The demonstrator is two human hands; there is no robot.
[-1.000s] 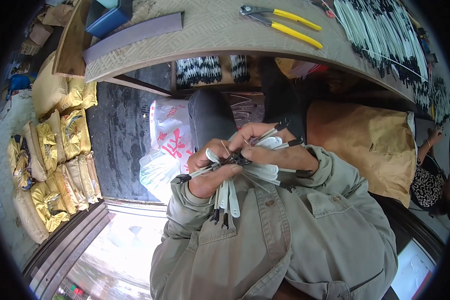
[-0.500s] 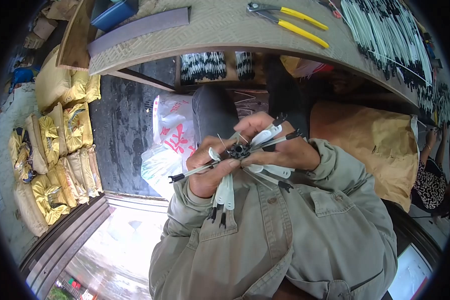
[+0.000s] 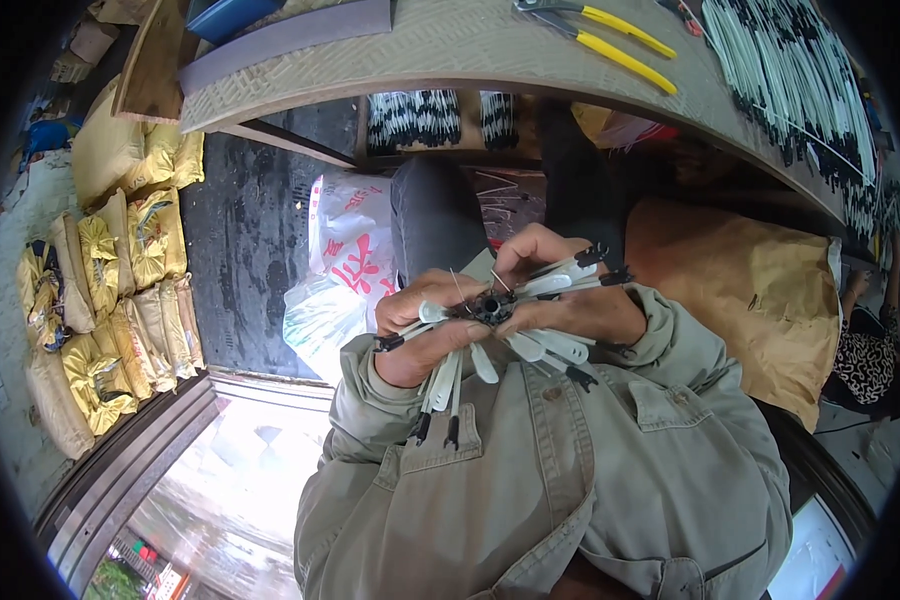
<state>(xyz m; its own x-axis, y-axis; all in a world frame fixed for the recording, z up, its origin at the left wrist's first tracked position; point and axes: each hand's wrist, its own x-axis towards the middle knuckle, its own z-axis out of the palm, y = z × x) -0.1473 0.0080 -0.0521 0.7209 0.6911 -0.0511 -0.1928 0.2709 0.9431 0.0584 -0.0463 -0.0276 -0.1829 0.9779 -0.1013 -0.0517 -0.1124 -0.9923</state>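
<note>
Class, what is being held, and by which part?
A black hub with radiating white strips, gripped at the hub's sides by the left hand and right hand.

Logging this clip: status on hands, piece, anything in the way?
Left fingers and right fingers on black hub. White strips splayed around it. Pliers apart, on table.

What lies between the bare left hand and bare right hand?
The head view shows a round black hub with white strips between the left hand and right hand.
</note>
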